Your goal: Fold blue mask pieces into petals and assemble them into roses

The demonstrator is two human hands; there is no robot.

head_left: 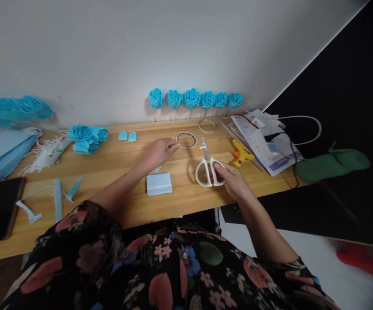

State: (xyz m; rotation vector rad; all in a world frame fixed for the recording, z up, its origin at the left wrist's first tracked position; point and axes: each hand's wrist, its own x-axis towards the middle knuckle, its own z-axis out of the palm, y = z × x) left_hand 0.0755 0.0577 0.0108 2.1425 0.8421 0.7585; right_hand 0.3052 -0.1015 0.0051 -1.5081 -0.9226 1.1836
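Observation:
My right hand (232, 175) grips a pair of scissors (207, 157) by one of its cream handle loops, with the blades pointing toward the wall. A small white scrap (203, 147) lies at the blades. My left hand (164, 150) has thumb and fingers pressed together beside a thin ring (186, 140); what they hold, if anything, is too small to make out. Below it on the table sits a stack of pale blue fabric rectangles (159, 184), and a small pale piece (156, 169) shows just behind the stack. Two blue cut pieces (127, 136) lie farther back.
Several blue fabric flowers (192, 99) on sticks lean against the wall. A yellow glue gun (241, 153), papers (279, 161) and a white power strip (266, 146) are at right. Left are more flowers (84, 137), face masks (7, 155), a phone (1, 211) and fabric strips (57, 200).

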